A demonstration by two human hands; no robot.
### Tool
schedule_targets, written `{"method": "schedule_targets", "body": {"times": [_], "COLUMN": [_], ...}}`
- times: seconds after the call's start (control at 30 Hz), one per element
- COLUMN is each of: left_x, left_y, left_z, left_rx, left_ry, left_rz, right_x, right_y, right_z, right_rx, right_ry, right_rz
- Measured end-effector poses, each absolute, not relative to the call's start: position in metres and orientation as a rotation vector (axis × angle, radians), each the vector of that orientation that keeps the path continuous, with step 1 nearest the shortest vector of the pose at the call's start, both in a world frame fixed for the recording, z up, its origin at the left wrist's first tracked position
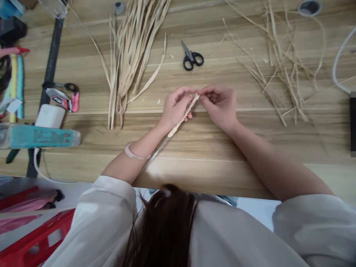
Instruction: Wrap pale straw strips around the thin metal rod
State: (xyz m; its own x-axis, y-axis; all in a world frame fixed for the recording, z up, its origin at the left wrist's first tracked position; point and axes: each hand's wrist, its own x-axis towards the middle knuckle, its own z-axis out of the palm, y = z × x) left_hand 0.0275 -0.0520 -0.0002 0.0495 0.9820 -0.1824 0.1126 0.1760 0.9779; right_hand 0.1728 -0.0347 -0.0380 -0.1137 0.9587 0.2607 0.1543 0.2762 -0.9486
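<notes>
Your left hand (pixel 176 107) grips the wrapped rod (pixel 185 115); right hand (pixel 219 104) pinches its tip. Slack there likely loosens the winding.

Matt wood-grain table (pixel 211 148), dry fibrous straw strips (pixel 130 48), glossy black-handled metal scissors (pixel 191 57)

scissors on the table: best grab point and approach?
Take the scissors by the black loop handles, coming from the person's right and near side. They lie flat and closed, blades pointing up-left and away; the handles face the hands and have bare table around them.
</notes>
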Motion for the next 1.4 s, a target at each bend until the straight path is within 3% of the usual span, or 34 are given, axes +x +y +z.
{"method": "schedule_targets", "body": {"times": [1.4], "left_x": [0.0286], "left_y": [-0.0514], "left_z": [-0.0006], "left_rx": [1.189], "left_ry": [1.359], "left_rz": [0.989], "right_x": [0.1713], "right_y": [-0.0357], "right_z": [-0.0385], "right_rx": [-1.016], "right_ry": [-1.454], "right_rz": [0.996]}}
